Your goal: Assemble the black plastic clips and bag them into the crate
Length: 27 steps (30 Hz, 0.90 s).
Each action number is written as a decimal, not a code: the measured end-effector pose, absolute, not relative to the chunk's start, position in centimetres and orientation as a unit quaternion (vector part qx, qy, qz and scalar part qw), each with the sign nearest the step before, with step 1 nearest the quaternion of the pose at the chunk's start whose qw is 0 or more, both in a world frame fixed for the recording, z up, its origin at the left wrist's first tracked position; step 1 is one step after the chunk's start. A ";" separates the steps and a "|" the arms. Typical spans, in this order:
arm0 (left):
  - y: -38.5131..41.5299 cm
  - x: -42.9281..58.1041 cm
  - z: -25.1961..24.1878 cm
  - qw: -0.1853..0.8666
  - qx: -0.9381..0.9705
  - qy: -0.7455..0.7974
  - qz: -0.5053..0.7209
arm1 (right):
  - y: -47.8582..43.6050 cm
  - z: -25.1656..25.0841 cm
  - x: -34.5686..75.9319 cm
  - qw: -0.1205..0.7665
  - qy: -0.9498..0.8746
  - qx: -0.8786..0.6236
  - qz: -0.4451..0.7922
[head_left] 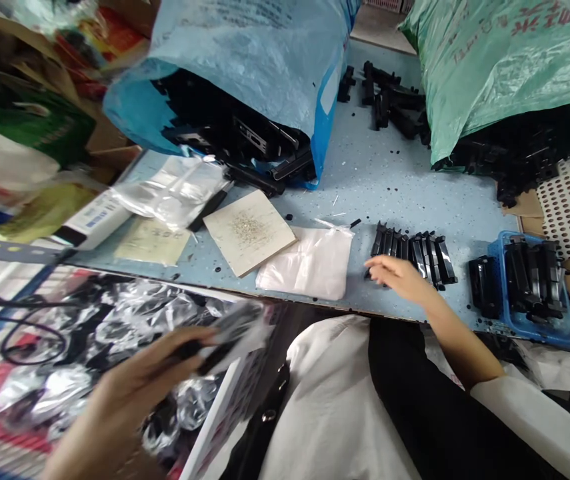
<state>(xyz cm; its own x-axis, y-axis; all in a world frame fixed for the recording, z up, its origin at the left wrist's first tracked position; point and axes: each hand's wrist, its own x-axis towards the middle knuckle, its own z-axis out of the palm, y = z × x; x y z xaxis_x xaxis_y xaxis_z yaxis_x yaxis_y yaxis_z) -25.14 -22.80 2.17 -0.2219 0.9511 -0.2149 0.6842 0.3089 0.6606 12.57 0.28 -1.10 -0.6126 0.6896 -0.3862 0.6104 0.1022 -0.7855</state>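
My left hand, blurred by motion, is closed on a clear plastic bag with a black part inside. It is above a basket of bagged black parts at the lower left. My right hand has its fingers stretched out to the left, holding nothing that I can see. It lies over the near ends of a row of black plastic parts on the blue table. Left of it is a stack of flat clear bags, partly under a square board.
A blue bag and a green bag, both full of black parts, stand at the back. A blue basket holds more parts at the right. Loose black parts lie between the bags. A metal edge crosses the left.
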 end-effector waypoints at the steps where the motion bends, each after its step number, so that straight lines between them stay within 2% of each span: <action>1: -24.3 -28.0 1.7 0.298 0.523 0.775 0.192 | 1.2 -0.9 12.8 0.002 -0.769 -0.493 0.407; 4: -27.3 -34.8 -2.0 0.164 0.428 0.878 0.138 | 2.8 -1.0 12.6 -0.139 -0.794 -0.567 0.168; 6: -27.3 -36.7 -4.4 0.090 0.378 0.916 0.099 | 2.9 -1.4 12.0 -0.185 -0.790 -0.573 0.114; 8: -25.5 -35.6 -5.5 0.092 0.347 0.931 0.067 | 2.8 -1.6 11.5 -0.201 -0.783 -0.580 0.104; 10: -22.0 -31.4 -5.5 0.147 0.349 0.921 0.091 | 2.7 -1.7 11.1 -0.211 -0.773 -0.589 0.107; 12: -17.4 -24.9 -5.2 0.203 0.409 0.867 0.200 | 2.7 -1.7 10.7 -0.217 -0.766 -0.595 0.113; 15: -10.3 -14.8 -6.0 0.212 0.567 0.729 0.319 | 2.9 -1.9 10.1 -0.211 -0.766 -0.595 0.123; 17: -6.8 -10.4 -7.4 0.181 0.610 0.706 0.313 | 3.0 -2.3 10.0 -0.204 -0.767 -0.594 0.134; 19: -4.7 -8.9 -8.9 0.197 0.617 0.699 0.302 | 3.3 -2.6 10.5 -0.187 -0.764 -0.598 0.153; 22: -3.9 -10.4 -10.4 0.265 0.594 0.690 0.317 | 3.4 -3.1 12.5 -0.083 -0.742 -0.608 0.269; 25: -4.1 -12.6 -10.5 0.342 0.538 0.689 0.346 | 2.5 -3.9 14.2 0.119 -0.627 -0.548 0.540; 27: -4.2 -13.1 -10.2 0.380 0.512 0.677 0.368 | 1.2 -4.7 14.1 0.202 -0.494 -0.442 0.721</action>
